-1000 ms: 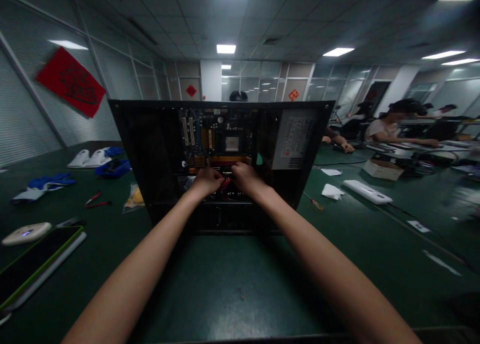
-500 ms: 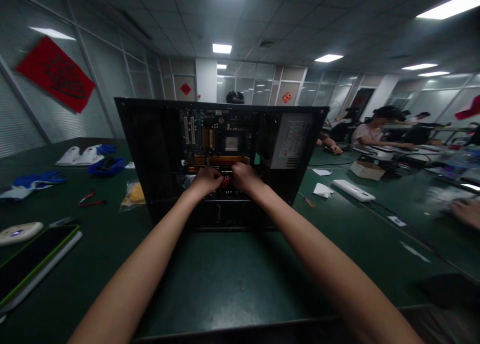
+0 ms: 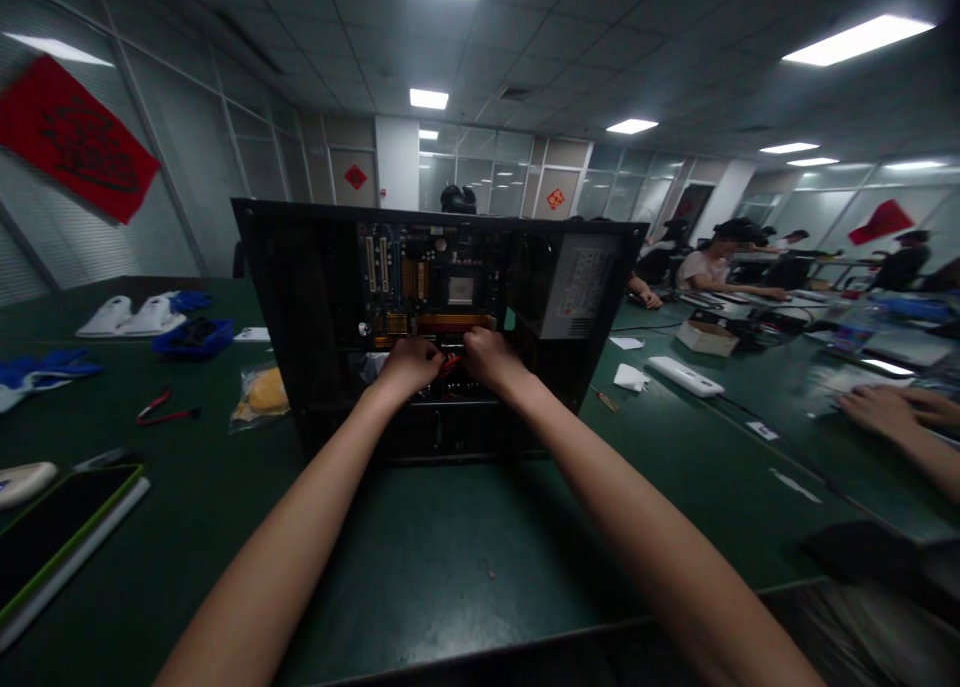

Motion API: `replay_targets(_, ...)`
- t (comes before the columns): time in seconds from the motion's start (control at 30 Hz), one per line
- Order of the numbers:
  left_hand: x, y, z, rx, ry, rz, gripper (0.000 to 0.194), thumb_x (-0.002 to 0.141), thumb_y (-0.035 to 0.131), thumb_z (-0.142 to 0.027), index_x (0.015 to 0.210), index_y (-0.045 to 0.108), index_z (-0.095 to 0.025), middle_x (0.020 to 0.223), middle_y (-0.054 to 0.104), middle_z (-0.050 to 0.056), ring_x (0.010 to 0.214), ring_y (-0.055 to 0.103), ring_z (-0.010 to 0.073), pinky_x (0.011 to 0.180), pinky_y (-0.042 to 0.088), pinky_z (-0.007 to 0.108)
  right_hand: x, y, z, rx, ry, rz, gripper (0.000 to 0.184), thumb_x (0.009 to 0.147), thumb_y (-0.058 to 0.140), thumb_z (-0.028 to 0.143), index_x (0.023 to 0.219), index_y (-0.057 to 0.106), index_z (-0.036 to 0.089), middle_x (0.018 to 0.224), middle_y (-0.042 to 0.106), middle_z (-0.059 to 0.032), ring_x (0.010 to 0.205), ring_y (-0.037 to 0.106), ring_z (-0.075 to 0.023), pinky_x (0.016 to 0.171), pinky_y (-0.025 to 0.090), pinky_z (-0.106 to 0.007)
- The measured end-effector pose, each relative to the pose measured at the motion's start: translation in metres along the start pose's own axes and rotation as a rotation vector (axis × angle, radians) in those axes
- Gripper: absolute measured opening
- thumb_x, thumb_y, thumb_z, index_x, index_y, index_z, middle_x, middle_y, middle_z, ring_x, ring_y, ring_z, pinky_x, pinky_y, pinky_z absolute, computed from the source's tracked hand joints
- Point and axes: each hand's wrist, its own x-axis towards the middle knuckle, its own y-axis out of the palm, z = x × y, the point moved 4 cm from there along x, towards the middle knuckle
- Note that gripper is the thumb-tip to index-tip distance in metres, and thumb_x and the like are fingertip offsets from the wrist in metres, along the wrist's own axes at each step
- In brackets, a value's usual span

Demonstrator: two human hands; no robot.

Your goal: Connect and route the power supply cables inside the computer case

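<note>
An open black computer case (image 3: 300, 297) stands on the green table in front of me, its inside facing my way. In it I see a motherboard (image 3: 433, 257) and, at the upper right, a grey power supply (image 3: 581, 287). Both hands reach into the lower middle of the case, below the board's memory slots. My left hand (image 3: 409, 367) has its fingers closed near red wires (image 3: 451, 364). Close beside it, my right hand (image 3: 491, 355) is curled at the other side of those wires. The fingertips and whatever they pinch are too dark to make out.
On the left lie a bagged yellow item (image 3: 264, 391), pliers with red handles (image 3: 166, 410), a blue tray (image 3: 193, 337) and a phone (image 3: 64, 532). A screwdriver (image 3: 604, 399), a white power strip (image 3: 684, 376) and a box (image 3: 706, 337) are on the right. Another person's hands (image 3: 885, 412) rest farther right.
The view has turned slightly to the right. My hands stay in nearly the same place inside the case. At the right edge, more of another person's hands and forearms shows.
</note>
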Motion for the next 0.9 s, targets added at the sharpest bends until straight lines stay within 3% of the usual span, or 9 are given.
replay_targets(0.37, -0.010, -0.005, -0.010, 0.071, -0.010, -0.017, 0.031, 0.090, 0.052, -0.037, 0.099, 0.078, -0.023, 0.101, 0.076, 0.011, 0.098, 0.070, 0.0263, 0.082, 0.051, 0.031, 0.001, 0.002, 0.002, -0.041, -0.011, 0.039, 0.027, 0.094, 0.046, 0.013, 0.113, 0.064, 0.011, 0.115, 0.063, -0.0179, 0.102, 0.067, -0.0265, 0.085, 0.053, -0.033)
replay_targets(0.73, -0.008, -0.003, -0.010, 0.122, -0.022, 0.019, 0.029, 0.090, 0.053, -0.038, 0.095, 0.077, -0.024, 0.097, 0.077, 0.009, 0.093, 0.071, 0.0249, 0.077, 0.052, 0.031, -0.001, 0.000, 0.003, -0.040, -0.019, 0.039, 0.029, 0.096, 0.042, 0.013, 0.114, 0.065, 0.010, 0.116, 0.064, -0.0178, 0.102, 0.067, -0.0249, 0.085, 0.052, -0.031)
replay_targets(0.9, -0.002, -0.003, -0.015, 0.190, -0.057, -0.001, 0.033, 0.090, 0.054, -0.043, 0.097, 0.077, -0.020, 0.101, 0.076, 0.015, 0.097, 0.070, 0.0288, 0.082, 0.052, 0.035, -0.004, -0.003, 0.004, -0.038, -0.020, 0.032, 0.028, 0.097, 0.042, 0.012, 0.111, 0.065, 0.011, 0.113, 0.065, -0.0171, 0.098, 0.068, -0.0244, 0.081, 0.052, -0.030)
